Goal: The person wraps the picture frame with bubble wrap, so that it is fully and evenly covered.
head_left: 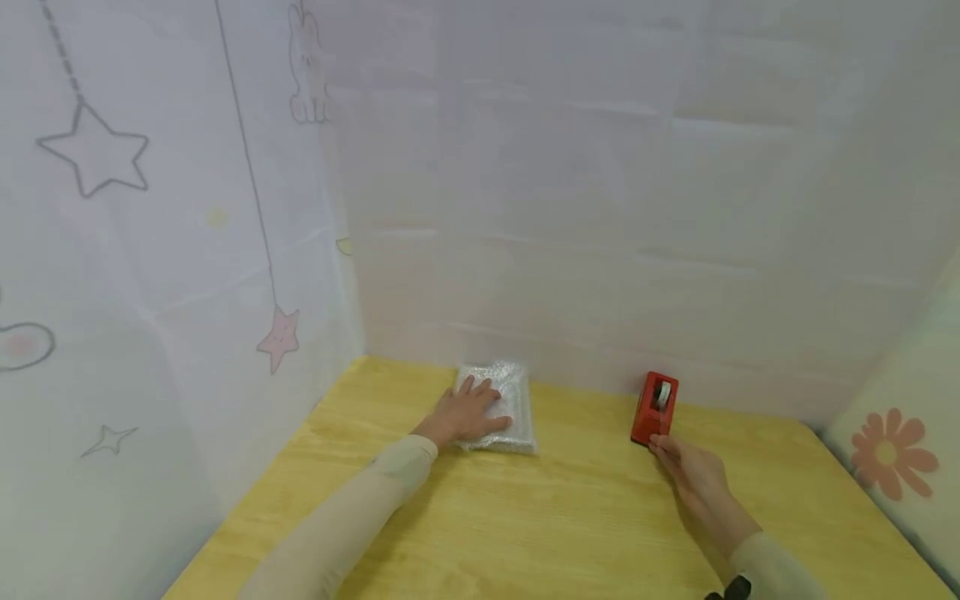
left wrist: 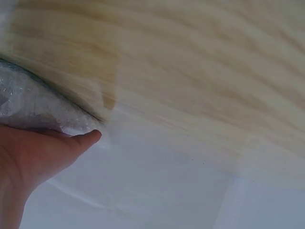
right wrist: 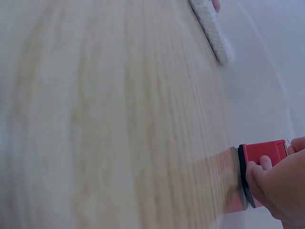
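Note:
On the far part of the table lies a flat, bubble-wrapped package (head_left: 517, 417). My left hand (head_left: 468, 414) rests on top of it with fingers spread. The left wrist view shows the thumb (left wrist: 86, 139) stretched along the package's wrapped edge (left wrist: 43, 102). Further right stands a red tape dispenser (head_left: 645, 421) holding a small roll of tape (head_left: 662, 395). My right hand (head_left: 693, 471) is at the dispenser's near end, thumb and finger pinched together there, seemingly on the tape's end. In the right wrist view, curled fingers (right wrist: 257, 174) touch the dispenser's red side (right wrist: 264, 149).
The yellow wood-grain table (head_left: 510, 525) runs back to a pale hanging sheet (head_left: 600, 208). Another sheet with printed stars (head_left: 97, 154) hangs along the left side. A sheet with a printed flower (head_left: 892, 454) borders the right edge.

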### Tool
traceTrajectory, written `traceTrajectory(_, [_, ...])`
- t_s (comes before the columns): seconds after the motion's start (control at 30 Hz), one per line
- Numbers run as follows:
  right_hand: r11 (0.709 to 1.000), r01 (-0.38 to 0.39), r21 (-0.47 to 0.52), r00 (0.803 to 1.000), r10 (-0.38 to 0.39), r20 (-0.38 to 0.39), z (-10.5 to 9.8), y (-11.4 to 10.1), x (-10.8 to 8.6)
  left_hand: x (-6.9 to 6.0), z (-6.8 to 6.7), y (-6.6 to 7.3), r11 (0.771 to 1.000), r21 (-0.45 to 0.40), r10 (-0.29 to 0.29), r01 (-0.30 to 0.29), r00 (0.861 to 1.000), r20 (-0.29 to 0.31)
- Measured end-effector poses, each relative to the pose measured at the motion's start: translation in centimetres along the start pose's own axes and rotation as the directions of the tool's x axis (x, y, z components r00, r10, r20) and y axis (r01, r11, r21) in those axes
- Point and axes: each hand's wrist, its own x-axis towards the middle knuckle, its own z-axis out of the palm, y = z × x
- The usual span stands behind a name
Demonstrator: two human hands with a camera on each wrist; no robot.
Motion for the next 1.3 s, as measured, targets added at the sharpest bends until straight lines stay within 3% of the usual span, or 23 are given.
traceTrajectory(0.3, [1.000, -0.015, 0.020, 1.000, 0.015, 0.019, -0.9, 0.1, 0.7, 0.7, -0.6, 0.6, 0.998, 0.062, 0.012, -0.013, 1.000, 0.029])
traceTrajectory(0.57, [0.997, -0.008, 0.076, 0.999, 0.004, 0.053, 0.3, -0.9, 1.3, 0.7, -2.3, 0.8, 1.000, -0.011, -0.014, 0.015, 1.000, 0.016])
traceTrajectory(0.77, [1.000, -0.006, 0.014, 0.999, 0.005, 0.052, 0.4, 0.0, 1.5, 0.5, -1.5, 0.4, 0.999, -0.041, -0.022, 0.023, 0.999, 0.038])
traceTrajectory(0.97, [0.997, -0.008, 0.075, 0.999, 0.006, 0.034, 0.1, 0.6, 1.4, 0.3, -1.3, 0.6, 0.998, -0.055, -0.020, 0.022, 0.999, 0.037])
traceTrajectory(1.13, [0.997, -0.026, 0.068, 0.998, 0.022, 0.051, 0.0, 1.0, 1.3, -0.3, -1.0, 0.7, 0.997, -0.078, -0.026, 0.030, 0.998, 0.056])
traceTrajectory(1.3, [0.999, -0.007, 0.052, 0.996, 0.002, 0.090, -0.1, 1.4, 1.4, -0.1, -0.1, 0.0, 0.998, -0.064, -0.007, 0.009, 1.000, 0.023])
